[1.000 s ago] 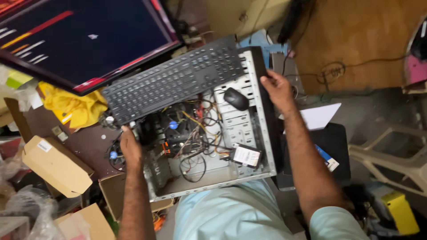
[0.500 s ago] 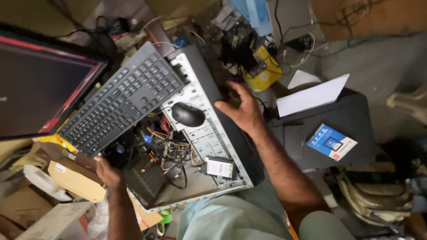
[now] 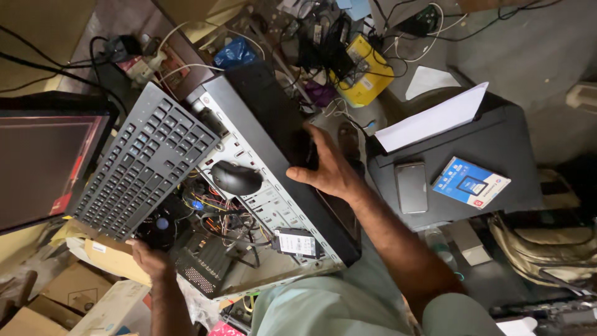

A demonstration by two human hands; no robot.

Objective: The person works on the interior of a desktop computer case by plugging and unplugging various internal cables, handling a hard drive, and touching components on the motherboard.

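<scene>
Shifted since half a sec ago: my head view swung further, so the open PC case (image 3: 273, 205) now sits diagonal mid-frame w/ more of the cable clutter up top showing. My right hand (image 3: 326, 171) slid up along the case's black side panel; it was nearer the mouse (image 3: 235, 178) before, now it's spread flat on the panel edge, fingers wide, thumb pointing back toward the drive bays. Not clamped on anything, just pressing/bracing. My left hand (image 3: 151, 260) stayed low at the case's bottom-left corner, near the black fan (image 3: 163, 224) and the vented PSU box (image 3: 202, 270); fingers curl under the edge, can't tell if it's gripping or just resting.

Case pos: lying side-open on the cluttered surface, right in front of my torso, internals up, wires in a tangle mid-chassis. Black keyboard (image 3: 146, 168) rests tilted across the top-left of the chassis, mouse sits on the metal bay plate beside it; both ride along w/ the case. Monitor (image 3: 43, 168) off at left edge, dark now.

Judgement: both hands on opposite sides reads as holding or turning the whole case, w/ loose keyboard + mouse liable to slide off.

Right of case: black box w/ a phone (image 3: 411, 186), blue carton (image 3: 471, 182), white paper (image 3: 435, 118).
</scene>
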